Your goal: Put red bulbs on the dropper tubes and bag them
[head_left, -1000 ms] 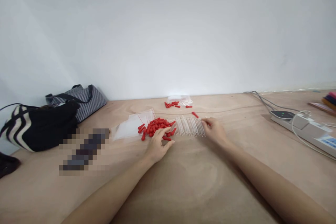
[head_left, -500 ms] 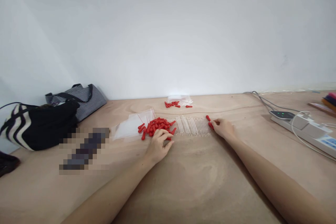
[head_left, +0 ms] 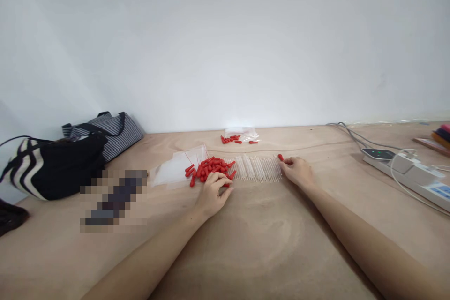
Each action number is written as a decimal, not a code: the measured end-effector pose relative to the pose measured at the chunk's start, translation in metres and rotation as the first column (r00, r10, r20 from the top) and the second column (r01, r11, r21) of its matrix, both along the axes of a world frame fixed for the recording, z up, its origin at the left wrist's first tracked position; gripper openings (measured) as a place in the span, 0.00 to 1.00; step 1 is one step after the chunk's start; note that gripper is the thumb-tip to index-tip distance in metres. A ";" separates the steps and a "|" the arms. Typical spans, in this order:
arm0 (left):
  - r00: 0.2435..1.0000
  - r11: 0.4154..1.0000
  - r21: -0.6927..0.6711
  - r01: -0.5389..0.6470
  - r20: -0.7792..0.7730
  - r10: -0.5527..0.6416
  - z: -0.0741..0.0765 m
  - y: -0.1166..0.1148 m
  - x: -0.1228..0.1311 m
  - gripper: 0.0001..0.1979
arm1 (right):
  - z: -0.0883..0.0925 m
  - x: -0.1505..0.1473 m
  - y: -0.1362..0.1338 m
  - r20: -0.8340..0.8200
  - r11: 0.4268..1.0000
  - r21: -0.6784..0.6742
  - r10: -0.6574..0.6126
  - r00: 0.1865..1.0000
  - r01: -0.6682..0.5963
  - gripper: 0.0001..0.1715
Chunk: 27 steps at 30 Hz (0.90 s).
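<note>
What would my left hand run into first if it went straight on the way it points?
Most likely the pile of red caps, right at the left hand fingertips, though depth is unclear.

A pixelated patch (head_left: 114,197) blurs something near left. The left edge cuts off a dark thing (head_left: 10,215), the right edge the power strip (head_left: 415,176). Curled fingers (head_left: 221,180) of the left hand (head_left: 211,194) hide whatever lies beneath.

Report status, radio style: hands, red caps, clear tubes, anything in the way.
Left hand curled at near edge of red cap pile. Right hand fingertips at one red cap, right end of clear tube row; grip unclear. Plastic bags left of pile.
</note>
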<state>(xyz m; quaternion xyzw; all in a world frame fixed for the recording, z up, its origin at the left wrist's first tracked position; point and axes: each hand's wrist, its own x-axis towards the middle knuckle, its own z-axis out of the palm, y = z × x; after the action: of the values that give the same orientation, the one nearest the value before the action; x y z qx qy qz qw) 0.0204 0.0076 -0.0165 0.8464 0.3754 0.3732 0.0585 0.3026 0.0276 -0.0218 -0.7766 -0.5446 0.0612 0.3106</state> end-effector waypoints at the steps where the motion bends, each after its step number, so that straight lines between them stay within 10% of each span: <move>1: 1.000 1.000 -0.006 0.003 0.006 -0.003 0.000 0.000 0.000 0.06 | 0.001 -0.006 -0.002 -0.040 0.998 0.053 0.039 0.998 -0.037 0.16; 7: 0.991 0.978 -0.158 0.135 0.035 -0.131 0.002 -0.005 0.007 0.18 | 0.002 -0.064 -0.028 -0.147 0.851 0.176 0.519 0.842 -0.494 0.15; 15: 0.971 0.943 -0.233 0.238 0.058 -0.230 0.003 -0.007 0.013 0.11 | 0.003 -0.097 -0.045 -0.190 0.754 0.115 0.656 0.731 -0.647 0.13; 18: 0.982 0.957 -0.219 0.189 0.046 -0.183 0.003 -0.006 0.011 0.09 | 0.006 -0.079 -0.033 -0.080 0.820 0.122 0.570 0.818 -0.559 0.14; 22: 0.990 0.961 -0.238 0.138 0.042 -0.132 0.003 -0.007 0.010 0.06 | 0.010 -0.038 -0.010 0.146 0.990 0.064 0.113 0.983 -0.123 0.15; 27: 0.994 0.962 -0.256 0.095 -0.023 -0.104 0.003 -0.007 0.011 0.05 | 0.012 -0.010 0.005 0.218 0.988 -0.148 -0.014 0.976 0.047 0.20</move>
<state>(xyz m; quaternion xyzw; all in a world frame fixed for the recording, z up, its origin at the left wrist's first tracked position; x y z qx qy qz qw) 0.0318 0.0006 -0.0133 0.8562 0.3783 0.3032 0.1785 0.2923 0.0327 -0.0101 -0.8083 -0.5570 0.0131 0.1903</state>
